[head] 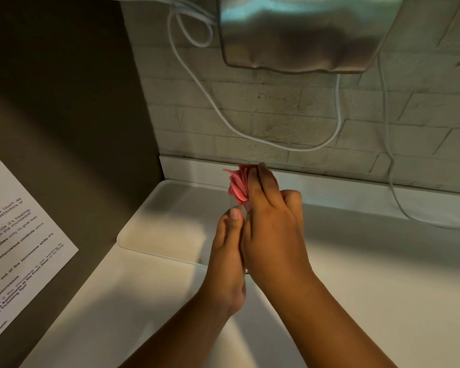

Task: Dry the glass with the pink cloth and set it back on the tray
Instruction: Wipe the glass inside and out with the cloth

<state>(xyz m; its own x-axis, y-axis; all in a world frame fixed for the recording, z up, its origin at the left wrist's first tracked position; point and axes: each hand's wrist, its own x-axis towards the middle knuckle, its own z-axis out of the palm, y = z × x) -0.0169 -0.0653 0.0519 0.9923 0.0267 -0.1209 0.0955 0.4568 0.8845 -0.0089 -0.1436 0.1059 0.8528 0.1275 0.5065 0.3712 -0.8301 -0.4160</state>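
Note:
My left hand [227, 251] and my right hand [272, 229] are pressed together above the right end of the white tray [157, 221]. My left hand is wrapped around the glass [246, 208], which is almost wholly hidden between the hands; only a pale clear sliver shows by my thumb. In my right hand the pink cloth [238, 185] is held bunched, with its folds sticking out past my fingertips towards the wall.
The tray lies on a white counter [383, 274] against a brick wall. A metal appliance [303, 35] hangs on the wall above, with white cables [337, 123] looping down. A printed notice [19, 235] is on the dark panel to the left.

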